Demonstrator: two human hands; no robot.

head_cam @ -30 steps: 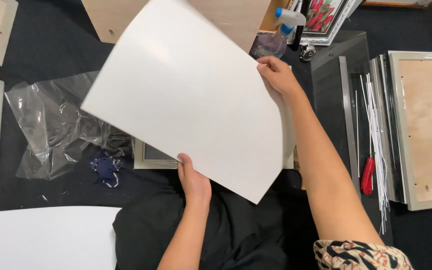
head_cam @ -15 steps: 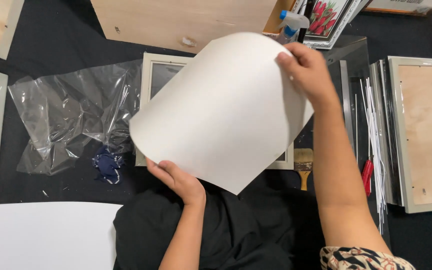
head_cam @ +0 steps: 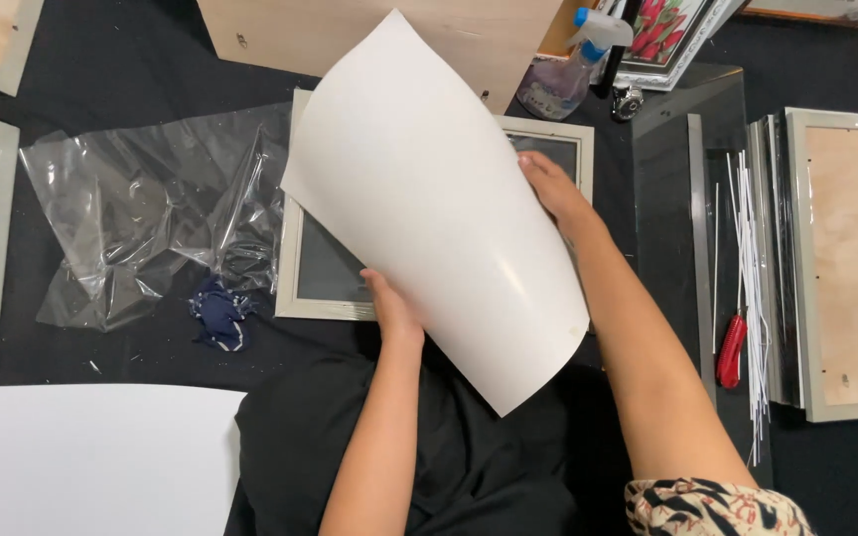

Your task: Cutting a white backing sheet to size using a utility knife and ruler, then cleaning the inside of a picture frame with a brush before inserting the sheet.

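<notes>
— Both hands hold that big white sheet (head_cam: pixel 429 199), do they not?

— Yes; the right hand (head_cam: pixel 553 191) pinches its right edge, fingers curled behind the paper and thumb side toward us; the left hand (head_cam: pixel 389 308) grips the lower left edge from beneath, mostly hidden by the sheet; the paper bows between them, raised and tilted above the dark work surface (head_cam: pixel 141 69).

— And what lies under it?

— A pale picture frame (head_cam: pixel 300 288) with dark glass, flat on the surface, half covered by the sheet; the left hand is just over its lower rail.

— To the left of that?

— Crumpled clear plastic wrap (head_cam: pixel 141 218), touching the frame's left side; a small blue cloth (head_cam: pixel 215 313) at its lower corner; farther out, another white sheet (head_cam: pixel 81 457) lies flat at the near left.

— And to the right?

— A glass pane (head_cam: pixel 677 149); beside it a red-handled tool (head_cam: pixel 732 349) and a bundle of thin white strips (head_cam: pixel 752 258); then a frame lying face down (head_cam: pixel 846 258); a spray bottle (head_cam: pixel 573 69) stands at the far edge.
</notes>
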